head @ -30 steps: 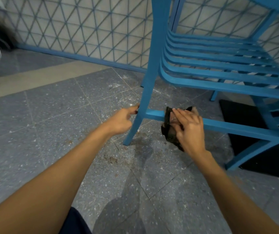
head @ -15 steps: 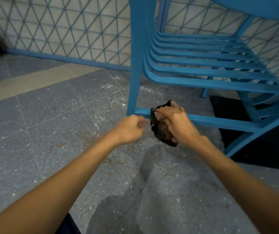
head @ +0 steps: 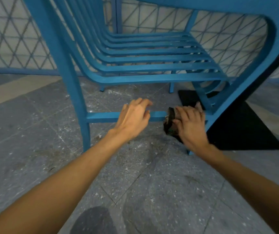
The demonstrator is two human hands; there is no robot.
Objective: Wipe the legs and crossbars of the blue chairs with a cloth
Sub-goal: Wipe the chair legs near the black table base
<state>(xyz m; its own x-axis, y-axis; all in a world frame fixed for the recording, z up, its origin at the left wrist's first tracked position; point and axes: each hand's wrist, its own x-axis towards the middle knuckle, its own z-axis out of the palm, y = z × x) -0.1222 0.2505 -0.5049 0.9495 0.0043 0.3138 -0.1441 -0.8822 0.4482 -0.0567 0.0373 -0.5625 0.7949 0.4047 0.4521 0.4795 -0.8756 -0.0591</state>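
Cloth (head: 170, 123) under right hand (head: 190, 123) on crossbar (head: 101, 116)

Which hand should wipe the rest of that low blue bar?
The right hand. It already presses the cloth onto the crossbar. The left hand is bare, fingers curled over the bar, probably just steadying.

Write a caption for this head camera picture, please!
Right hand wipes blue chair's crossbar with dark cloth; left hand rests alongside.
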